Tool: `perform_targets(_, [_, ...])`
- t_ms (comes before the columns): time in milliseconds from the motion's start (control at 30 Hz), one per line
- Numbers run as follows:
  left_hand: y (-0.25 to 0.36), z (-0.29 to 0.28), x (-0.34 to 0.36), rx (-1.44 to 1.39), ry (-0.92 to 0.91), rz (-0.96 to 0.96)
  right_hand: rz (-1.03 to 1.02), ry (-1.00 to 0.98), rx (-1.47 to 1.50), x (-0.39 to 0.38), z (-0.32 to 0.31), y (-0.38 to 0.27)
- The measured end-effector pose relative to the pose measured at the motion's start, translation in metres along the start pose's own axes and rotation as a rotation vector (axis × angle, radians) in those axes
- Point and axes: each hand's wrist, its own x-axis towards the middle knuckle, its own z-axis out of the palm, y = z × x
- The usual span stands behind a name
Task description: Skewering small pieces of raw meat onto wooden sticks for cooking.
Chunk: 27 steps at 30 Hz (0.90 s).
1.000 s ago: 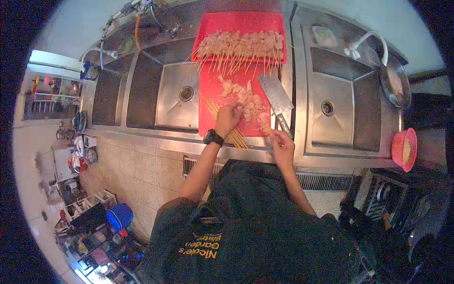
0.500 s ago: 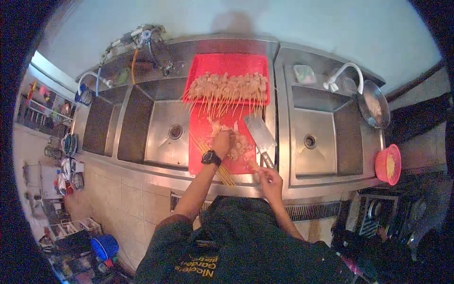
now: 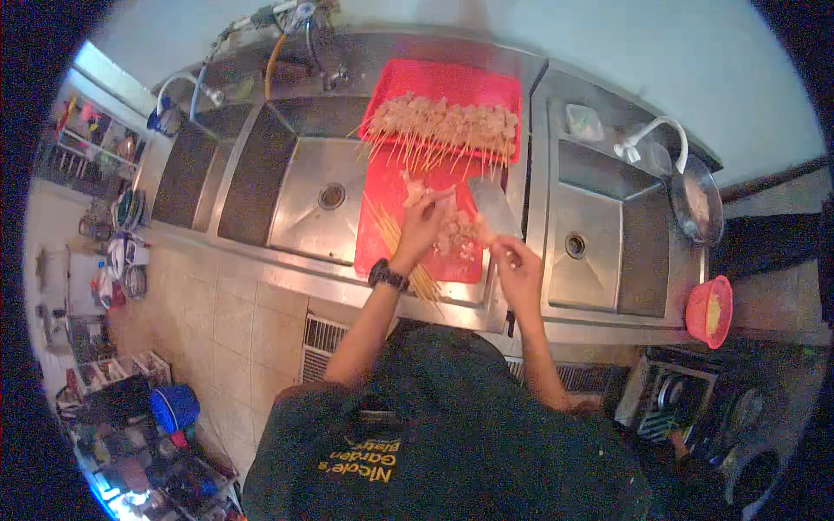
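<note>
My left hand (image 3: pixel 423 227), with a black watch on its wrist, is closed around a thin bamboo skewer with a meat piece on its tip. It hovers over the red cutting board (image 3: pixel 382 227). My right hand (image 3: pixel 519 263) pinches a small piece of raw meat next to the left hand. A pile of raw meat pieces (image 3: pixel 458 243) lies on the board between my hands. A broad cleaver (image 3: pixel 493 207) rests flat on the board just beyond my right hand. Bare skewers (image 3: pixel 393 233) lie on the board's left part. Finished meat skewers (image 3: pixel 443 126) fill a red tray (image 3: pixel 439 82) behind.
Steel sinks flank the board: one on the left (image 3: pixel 317 204), one on the right (image 3: pixel 580 247) with a white faucet (image 3: pixel 651 132). A pan (image 3: pixel 695 201) and a red bowl (image 3: pixel 708 311) sit at the far right. Tiled floor and cluttered racks (image 3: pixel 113 260) are at the left.
My left hand lifted off the meat pile and now holds a skewer. My right hand moved from beside the cleaver's handle to meet it with a meat piece. The view shifted.
</note>
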Motion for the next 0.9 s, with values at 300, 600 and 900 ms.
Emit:
perform_targets(300, [-0.087, -0.003, -0.005, 0.812, 0.010, 0.027, 0.133, -0.057, -0.119, -0.035, -0.019, 0.044])
perform_targets(600, [-0.094, 0.023, -0.009, 0.484, 0.042, -0.240, 0.210, -0.047, -0.019, -0.072, -0.021, 0.076])
perform_targets(900, [-0.125, 0.005, -0.020, -0.810, -0.034, -0.481, 0.105, -0.099, -0.041, -0.038, -0.014, 0.082])
